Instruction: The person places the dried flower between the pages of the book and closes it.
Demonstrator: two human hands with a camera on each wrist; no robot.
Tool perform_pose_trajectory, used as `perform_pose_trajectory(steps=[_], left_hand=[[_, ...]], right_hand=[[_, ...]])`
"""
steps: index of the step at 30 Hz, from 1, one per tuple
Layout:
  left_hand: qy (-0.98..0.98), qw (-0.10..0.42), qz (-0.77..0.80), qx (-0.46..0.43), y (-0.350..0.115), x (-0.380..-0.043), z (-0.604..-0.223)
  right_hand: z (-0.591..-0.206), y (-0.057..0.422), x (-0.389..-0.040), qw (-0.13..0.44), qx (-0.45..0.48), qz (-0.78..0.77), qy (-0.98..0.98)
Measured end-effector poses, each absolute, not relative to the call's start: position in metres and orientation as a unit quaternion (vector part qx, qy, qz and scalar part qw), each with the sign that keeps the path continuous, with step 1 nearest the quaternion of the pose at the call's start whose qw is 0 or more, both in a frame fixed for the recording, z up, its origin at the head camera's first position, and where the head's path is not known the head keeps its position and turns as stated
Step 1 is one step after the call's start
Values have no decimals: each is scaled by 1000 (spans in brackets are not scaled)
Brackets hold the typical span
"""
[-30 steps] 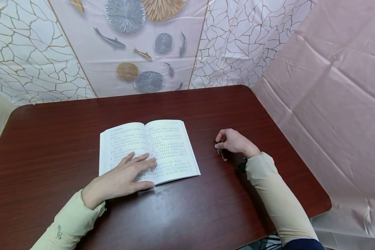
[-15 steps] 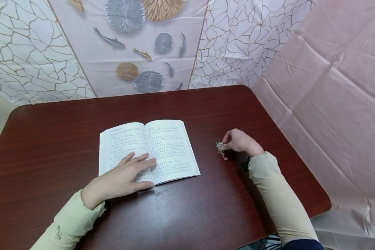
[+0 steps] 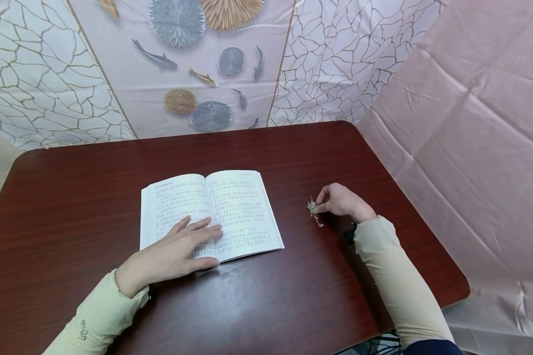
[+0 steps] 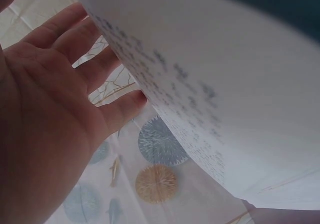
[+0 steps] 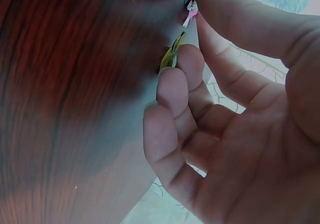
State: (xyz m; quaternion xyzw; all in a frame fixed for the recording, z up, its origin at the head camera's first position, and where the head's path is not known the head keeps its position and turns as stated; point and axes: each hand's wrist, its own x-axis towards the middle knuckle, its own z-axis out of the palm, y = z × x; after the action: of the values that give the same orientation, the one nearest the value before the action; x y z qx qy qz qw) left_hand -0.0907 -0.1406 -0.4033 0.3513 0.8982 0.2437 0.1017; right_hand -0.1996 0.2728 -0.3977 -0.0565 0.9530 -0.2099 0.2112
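Observation:
An open book [image 3: 240, 212] with printed pages lies on the table, its spine running away from me. My left hand [image 3: 171, 254] rests across its lower part, fingers straight and spread over the gutter, thumb along the near edge. The left wrist view has the palm [image 4: 55, 103] beside the curved printed page [image 4: 190, 93]. Right of the book, my right hand [image 3: 343, 203] pinches a small flower sprig [image 3: 312, 208] between thumb and forefinger, low over the table. Green leaves and pinkish-purple blossoms show on it. Up close in the right wrist view are a yellow-green leaf [image 5: 172, 53] and a pink blossom [image 5: 190, 13].
The dark red-brown table [image 3: 257, 305] has rounded corners. A patterned cloth [image 3: 231, 59] hangs behind its far edge, and a plain pinkish cloth [image 3: 479, 128] hangs along the right side. Some dark cables [image 3: 384, 342] show below the front edge.
My right hand has shifted slightly right, and the sprig, dark and mostly covered a second ago, now shows its green leaves. My left hand and the book have stayed put.

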Motion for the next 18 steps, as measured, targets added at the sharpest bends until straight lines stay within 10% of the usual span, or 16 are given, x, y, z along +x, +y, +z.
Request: perform_pose_trajectory(steps=[18], left_hand=[[921, 103, 230, 296, -167, -93, -387]], right_hand=[[-396, 273, -195, 198, -68, -222, 953]])
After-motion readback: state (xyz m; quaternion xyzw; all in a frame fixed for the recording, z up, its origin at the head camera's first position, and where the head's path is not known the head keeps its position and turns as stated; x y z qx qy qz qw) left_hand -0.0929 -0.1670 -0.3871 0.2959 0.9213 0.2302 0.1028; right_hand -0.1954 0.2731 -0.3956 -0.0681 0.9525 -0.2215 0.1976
